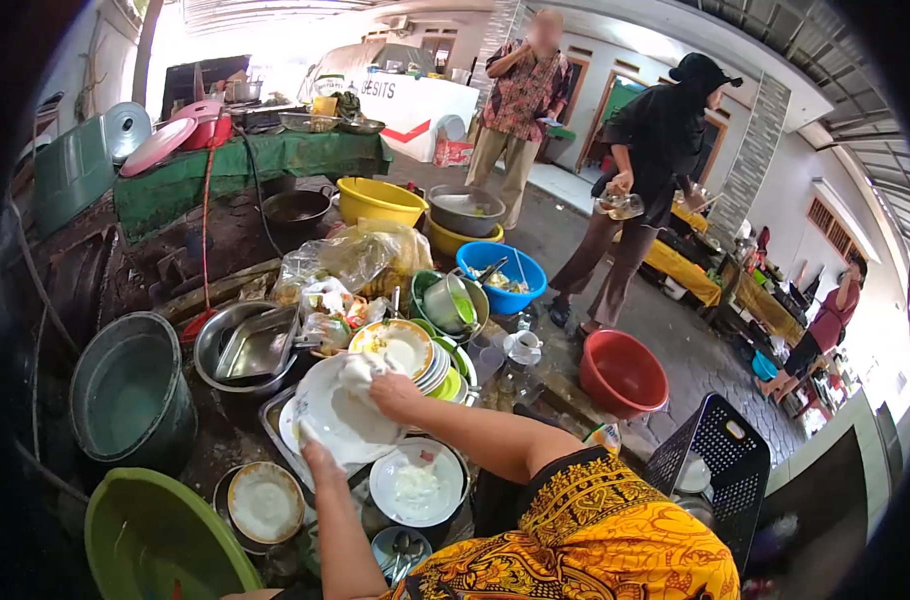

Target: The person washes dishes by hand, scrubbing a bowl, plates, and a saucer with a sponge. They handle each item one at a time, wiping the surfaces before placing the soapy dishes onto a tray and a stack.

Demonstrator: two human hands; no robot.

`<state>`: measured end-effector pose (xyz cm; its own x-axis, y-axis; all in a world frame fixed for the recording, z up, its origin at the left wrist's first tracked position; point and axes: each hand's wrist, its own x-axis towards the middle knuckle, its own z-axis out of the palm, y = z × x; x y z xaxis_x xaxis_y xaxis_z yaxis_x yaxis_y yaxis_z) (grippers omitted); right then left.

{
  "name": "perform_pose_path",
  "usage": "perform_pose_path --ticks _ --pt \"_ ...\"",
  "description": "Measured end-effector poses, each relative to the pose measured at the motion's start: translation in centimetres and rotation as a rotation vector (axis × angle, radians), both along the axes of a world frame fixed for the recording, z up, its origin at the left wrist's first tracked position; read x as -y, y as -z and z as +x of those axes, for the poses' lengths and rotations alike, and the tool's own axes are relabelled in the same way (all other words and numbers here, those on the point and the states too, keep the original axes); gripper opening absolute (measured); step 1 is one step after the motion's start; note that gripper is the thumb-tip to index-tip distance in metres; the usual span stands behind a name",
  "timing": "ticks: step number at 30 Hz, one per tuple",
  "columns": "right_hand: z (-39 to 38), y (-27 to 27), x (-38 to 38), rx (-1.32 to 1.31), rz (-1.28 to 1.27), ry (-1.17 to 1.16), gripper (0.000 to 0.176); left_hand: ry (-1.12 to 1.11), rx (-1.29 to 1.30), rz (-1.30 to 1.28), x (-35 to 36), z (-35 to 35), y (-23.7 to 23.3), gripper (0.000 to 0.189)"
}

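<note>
A large white plate [340,425] is tilted in front of me over a metal tray. My left hand [320,462] grips its lower left edge. In my right hand [393,396] is a white foamy cloth [358,374], pressed on the plate's upper right part. Right behind it stands a stack of plates, the top one [395,345] with an orange patterned rim. A white bowl [415,483] with whitish suds sits just below the plate. To the lower left lies a soiled plate [265,502] with a brown rim.
A dark bucket [130,390] of water and a green basin [165,540] are at left. Beyond the dishes stand a blue basin [501,275] and yellow basin [380,200]. At right are a red basin [623,373] and black crate [713,470]. Several people stand or sit farther back.
</note>
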<state>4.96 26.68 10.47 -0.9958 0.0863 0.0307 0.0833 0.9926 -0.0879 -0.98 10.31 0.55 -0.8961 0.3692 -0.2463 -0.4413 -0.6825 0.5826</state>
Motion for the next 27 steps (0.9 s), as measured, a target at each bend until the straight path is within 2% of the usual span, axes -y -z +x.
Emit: perform_pose_path --ticks 1,4,5,6,8,9,11,12,14,16,20,22,23,24,26,27 --pt "0.4 0.0 -0.3 -0.160 0.201 -0.211 0.018 0.020 -0.045 0.035 -0.5 0.6 -0.6 0.039" --pt "1.1 0.2 3.8 -0.102 0.117 -0.126 0.018 0.043 -0.108 0.097 -1.9 2.7 -2.0 0.041" --pt "1.9 -0.4 5.2 -0.061 0.019 -0.250 0.019 0.014 -0.166 -0.028 -1.9 3.4 -2.3 0.049" --pt "1.7 0.3 6.5 0.010 0.030 -0.306 0.020 0.044 -0.138 0.171 -2.2 3.3 -2.3 0.047" --pt "2.8 1.4 7.5 -0.105 -0.095 -0.263 0.019 0.125 0.051 0.134 -0.8 3.2 -2.0 0.046" --pt "3.3 0.9 7.6 -0.100 -0.105 -0.267 0.019 0.119 0.057 0.126 -0.5 2.8 -1.4 0.046" --pt "3.7 -0.5 7.1 0.060 -0.091 -0.363 0.020 -0.053 -0.029 0.116 0.0 1.2 0.2 0.044" --pt "3.1 -0.3 6.3 0.168 0.015 -0.387 0.022 -0.059 -0.028 0.112 0.6 0.7 0.4 0.044" --pt "2.7 -0.5 4.4 0.037 0.064 -0.321 0.018 -0.047 0.008 0.090 1.4 -0.3 0.6 0.044" --pt "2.1 -2.5 2.8 0.111 0.093 -0.073 0.017 -0.017 0.008 0.089 1.8 -0.4 -0.1 0.044" --pt "0.8 -2.8 1.6 0.035 0.172 -0.062 0.019 -0.016 -0.096 0.064 0.4 1.3 -3.5 0.044" --pt "0.8 0.2 1.7 -0.217 0.206 -0.236 0.023 0.048 -0.151 0.123 0.0 2.5 -5.1 0.042" --pt "-0.4 3.3 2.0 -0.053 -0.064 0.016 0.026 0.054 -0.176 0.130 -0.4 2.5 -4.2 0.041" --pt "0.2 3.1 3.4 -0.048 -0.066 0.011 0.026 0.049 -0.172 0.128 -0.5 2.8 -4.1 0.041" --pt "1.7 1.2 6.6 0.130 0.008 -0.247 0.028 -0.018 -0.188 0.022 -0.6 3.0 -4.0 0.040" --pt "2.0 2.0 7.1 0.087 -0.053 -0.280 0.029 -0.027 -0.056 0.051 -0.5 2.9 -3.7 0.039"
